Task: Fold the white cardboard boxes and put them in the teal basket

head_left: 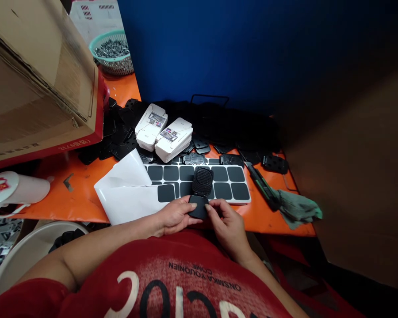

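Both my hands grip a small black hinged part at the near edge of the orange table. My left hand pinches its lower half from the left, and my right hand pinches it from the right. Its upper half, with a round grille, stands up over a white sheet of black square pads. Part of that sheet's white backing is peeled and folded over at the left.
Two stacks of white folded boxes lie behind the sheet among several loose black parts. A utility knife and green cloth are at right. A cardboard box, a white mug and a green basket stand left.
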`<state>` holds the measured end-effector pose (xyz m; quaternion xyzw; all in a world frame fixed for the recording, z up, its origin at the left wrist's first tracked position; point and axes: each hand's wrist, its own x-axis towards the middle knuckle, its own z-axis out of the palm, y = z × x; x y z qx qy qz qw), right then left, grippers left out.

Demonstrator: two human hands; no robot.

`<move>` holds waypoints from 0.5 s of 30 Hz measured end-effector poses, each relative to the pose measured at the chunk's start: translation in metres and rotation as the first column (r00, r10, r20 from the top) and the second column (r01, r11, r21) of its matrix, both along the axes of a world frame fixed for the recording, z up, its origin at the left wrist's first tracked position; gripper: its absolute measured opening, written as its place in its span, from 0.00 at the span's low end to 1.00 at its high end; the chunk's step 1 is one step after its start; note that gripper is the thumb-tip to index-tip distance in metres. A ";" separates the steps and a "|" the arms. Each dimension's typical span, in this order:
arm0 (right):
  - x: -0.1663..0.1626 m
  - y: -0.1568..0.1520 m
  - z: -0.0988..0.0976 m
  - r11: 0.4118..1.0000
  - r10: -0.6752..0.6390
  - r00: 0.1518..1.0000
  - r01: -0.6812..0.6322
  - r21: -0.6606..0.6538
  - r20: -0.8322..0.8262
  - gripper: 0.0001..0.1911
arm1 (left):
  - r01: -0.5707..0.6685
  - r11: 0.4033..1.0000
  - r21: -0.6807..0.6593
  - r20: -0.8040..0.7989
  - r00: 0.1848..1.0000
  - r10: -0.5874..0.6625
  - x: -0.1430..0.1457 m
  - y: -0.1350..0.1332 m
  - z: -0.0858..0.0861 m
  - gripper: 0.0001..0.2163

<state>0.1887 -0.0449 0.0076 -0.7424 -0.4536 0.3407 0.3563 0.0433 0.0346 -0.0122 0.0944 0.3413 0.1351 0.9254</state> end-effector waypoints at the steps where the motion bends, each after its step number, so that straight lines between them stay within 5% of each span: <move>1: 0.000 0.000 0.000 1.000 0.003 1.000 -0.003 0.006 0.012 0.09 | 0.001 1.000 0.008 0.000 1.000 -0.001 0.000 0.000 0.000 0.11; 15: 0.004 0.006 0.009 0.985 0.152 0.947 -0.170 0.040 0.284 0.08 | -0.024 0.991 0.132 -0.025 0.999 0.028 0.001 -0.002 0.008 0.14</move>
